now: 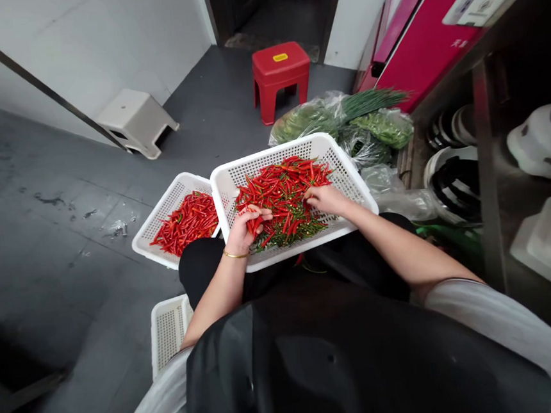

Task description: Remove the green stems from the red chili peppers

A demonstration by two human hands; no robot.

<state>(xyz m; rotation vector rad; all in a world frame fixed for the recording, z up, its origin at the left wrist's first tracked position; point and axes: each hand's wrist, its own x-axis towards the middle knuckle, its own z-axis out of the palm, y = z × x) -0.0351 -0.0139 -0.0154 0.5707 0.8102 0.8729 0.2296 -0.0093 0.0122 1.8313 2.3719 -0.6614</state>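
Left hand (241,230) around several red chilies (255,225), right hand (327,199) at the pile (281,187), grip unclear

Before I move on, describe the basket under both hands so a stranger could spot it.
Find the black apron at the bottom, then look just above. A white perforated basket of red chilies sits there. Unlike the chili basket left of it, it has the left hand and right hand over it and many green stems inside.

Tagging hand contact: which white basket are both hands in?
The lap basket: left hand and right hand are both at its red chillies. The left chilli basket and lower-left basket have neither hand.
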